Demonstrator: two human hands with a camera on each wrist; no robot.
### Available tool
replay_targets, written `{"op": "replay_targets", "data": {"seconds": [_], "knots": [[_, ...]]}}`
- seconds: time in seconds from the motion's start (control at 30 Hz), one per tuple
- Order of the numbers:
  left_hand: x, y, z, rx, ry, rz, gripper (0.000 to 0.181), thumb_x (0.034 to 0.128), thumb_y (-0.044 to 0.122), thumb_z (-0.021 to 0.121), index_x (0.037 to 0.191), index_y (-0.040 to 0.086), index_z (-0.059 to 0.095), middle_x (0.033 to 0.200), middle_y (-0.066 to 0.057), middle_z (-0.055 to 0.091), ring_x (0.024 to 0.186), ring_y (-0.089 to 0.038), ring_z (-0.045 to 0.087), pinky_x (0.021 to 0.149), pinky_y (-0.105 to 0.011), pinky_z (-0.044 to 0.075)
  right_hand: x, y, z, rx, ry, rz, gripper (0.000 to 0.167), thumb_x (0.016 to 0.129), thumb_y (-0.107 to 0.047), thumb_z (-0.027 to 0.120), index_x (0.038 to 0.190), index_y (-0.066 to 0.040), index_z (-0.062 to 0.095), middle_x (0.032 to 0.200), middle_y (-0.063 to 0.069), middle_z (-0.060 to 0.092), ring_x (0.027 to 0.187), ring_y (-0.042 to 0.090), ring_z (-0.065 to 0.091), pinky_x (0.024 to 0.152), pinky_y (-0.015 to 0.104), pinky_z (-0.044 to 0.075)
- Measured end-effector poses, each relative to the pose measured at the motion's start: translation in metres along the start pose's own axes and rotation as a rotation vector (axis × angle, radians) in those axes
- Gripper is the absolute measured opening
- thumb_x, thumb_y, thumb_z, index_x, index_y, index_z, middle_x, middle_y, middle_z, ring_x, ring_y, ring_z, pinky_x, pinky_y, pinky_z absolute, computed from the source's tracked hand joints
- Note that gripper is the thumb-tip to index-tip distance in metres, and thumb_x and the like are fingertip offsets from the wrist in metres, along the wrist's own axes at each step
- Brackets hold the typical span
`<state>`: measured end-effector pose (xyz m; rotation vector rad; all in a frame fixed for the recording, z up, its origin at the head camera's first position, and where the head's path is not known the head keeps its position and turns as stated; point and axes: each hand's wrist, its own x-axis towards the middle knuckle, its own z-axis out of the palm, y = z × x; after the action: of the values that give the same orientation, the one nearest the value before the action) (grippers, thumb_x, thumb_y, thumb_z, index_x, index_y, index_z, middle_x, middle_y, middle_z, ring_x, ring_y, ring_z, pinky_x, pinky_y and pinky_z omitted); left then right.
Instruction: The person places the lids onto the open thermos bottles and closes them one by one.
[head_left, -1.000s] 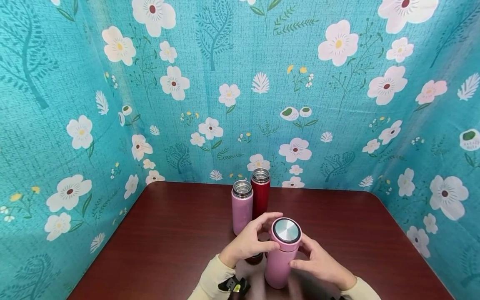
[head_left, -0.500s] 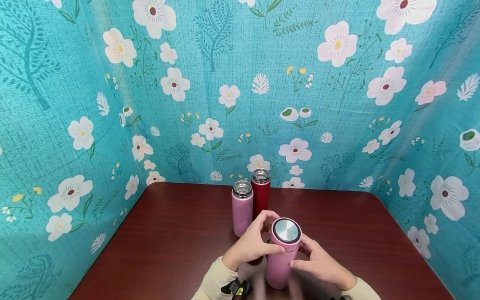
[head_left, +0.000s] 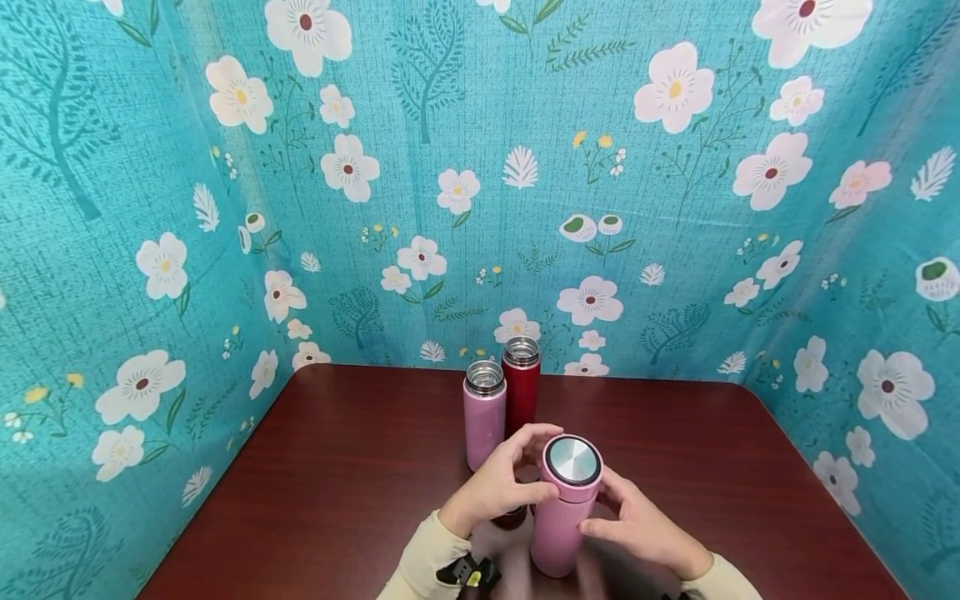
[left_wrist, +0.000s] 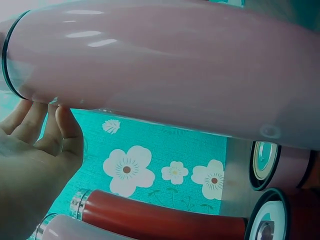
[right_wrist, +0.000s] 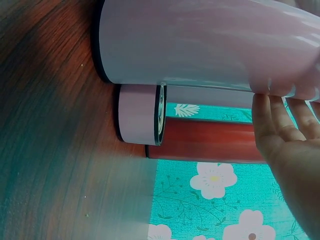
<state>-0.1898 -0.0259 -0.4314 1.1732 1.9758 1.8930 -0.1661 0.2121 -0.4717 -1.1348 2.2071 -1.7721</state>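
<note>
A pink thermos stands upright near the front of the table, its pink lid with a silver disc on top. My left hand grips the lid from the left, thumb in front and fingers behind. Lower down, my right hand holds the thermos from the right, thumb at the front. Behind it stand an open pink thermos and an open red thermos. A loose pink lid and a red lid lie on the table, mostly hidden behind my left hand in the head view.
The dark red-brown table has rounded back corners. A teal flowered cloth hangs behind it and along both sides. A watch-like black band is on my left wrist.
My left hand turned up and rightward round the lid half a second ago, and is now back to the left, its thumb shifted along the lid. My right hand and the thermos stay put.
</note>
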Motion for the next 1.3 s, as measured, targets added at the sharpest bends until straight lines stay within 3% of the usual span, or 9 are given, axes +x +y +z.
{"op": "replay_targets", "data": {"seconds": [0.2, 0.47, 0.83, 1.03, 1.13, 1.3], "knots": [[0.001, 0.004, 0.004, -0.018, 0.026, -0.010, 0.065, 0.0796, 0.036, 0.075, 0.131, 0.014, 0.043, 0.116, 0.001, 0.055, 0.096, -0.011, 0.055, 0.081, -0.037, 0.051, 0.000, -0.001, 0.000, 0.011, -0.003, 0.020, 0.069, 0.085, 0.006, 0.063, 0.145, -0.011, 0.034, 0.137, 0.010, 0.047, 0.123, 0.016, 0.047, 0.095, 0.029, 0.043], [0.002, 0.003, 0.003, 0.002, 0.033, -0.024, 0.064, 0.0785, 0.039, 0.076, 0.129, 0.014, 0.045, 0.115, 0.004, 0.056, 0.097, -0.011, 0.055, 0.083, -0.030, 0.049, 0.000, -0.001, 0.000, -0.007, -0.001, -0.010, 0.071, 0.084, 0.006, 0.064, 0.145, -0.009, 0.032, 0.138, 0.011, 0.046, 0.124, 0.016, 0.046, 0.096, 0.029, 0.042], [0.002, 0.000, -0.003, -0.046, -0.052, 0.000, 0.064, 0.0852, 0.040, 0.068, 0.137, 0.011, 0.044, 0.123, -0.012, 0.056, 0.102, -0.010, 0.056, 0.086, -0.042, 0.050, 0.000, 0.001, -0.001, -0.014, -0.001, -0.003, 0.071, 0.084, 0.006, 0.065, 0.145, -0.011, 0.033, 0.137, 0.011, 0.047, 0.124, 0.017, 0.047, 0.096, 0.030, 0.043], [0.003, 0.005, 0.002, -0.025, -0.013, -0.013, 0.063, 0.0806, 0.032, 0.074, 0.134, 0.016, 0.046, 0.120, 0.000, 0.057, 0.099, -0.010, 0.056, 0.084, -0.039, 0.051, 0.000, 0.000, -0.001, 0.004, -0.002, -0.002, 0.069, 0.084, 0.006, 0.064, 0.144, -0.010, 0.033, 0.137, 0.011, 0.047, 0.124, 0.017, 0.046, 0.096, 0.029, 0.042], [0.004, 0.017, 0.006, -0.006, 0.012, -0.035, 0.062, 0.0787, 0.024, 0.077, 0.132, 0.013, 0.046, 0.118, 0.003, 0.057, 0.098, -0.009, 0.055, 0.084, -0.036, 0.051, 0.000, 0.000, -0.001, 0.009, -0.003, -0.005, 0.069, 0.084, 0.007, 0.064, 0.144, -0.010, 0.033, 0.138, 0.011, 0.046, 0.125, 0.016, 0.046, 0.097, 0.029, 0.042], [0.004, 0.014, 0.007, -0.007, 0.028, -0.051, 0.063, 0.0772, 0.023, 0.079, 0.131, 0.013, 0.047, 0.117, 0.004, 0.057, 0.097, -0.010, 0.056, 0.084, -0.035, 0.051, 0.001, 0.001, -0.001, 0.003, -0.008, -0.011, 0.070, 0.084, 0.007, 0.064, 0.145, -0.009, 0.032, 0.139, 0.012, 0.045, 0.125, 0.016, 0.045, 0.096, 0.030, 0.042]]}}
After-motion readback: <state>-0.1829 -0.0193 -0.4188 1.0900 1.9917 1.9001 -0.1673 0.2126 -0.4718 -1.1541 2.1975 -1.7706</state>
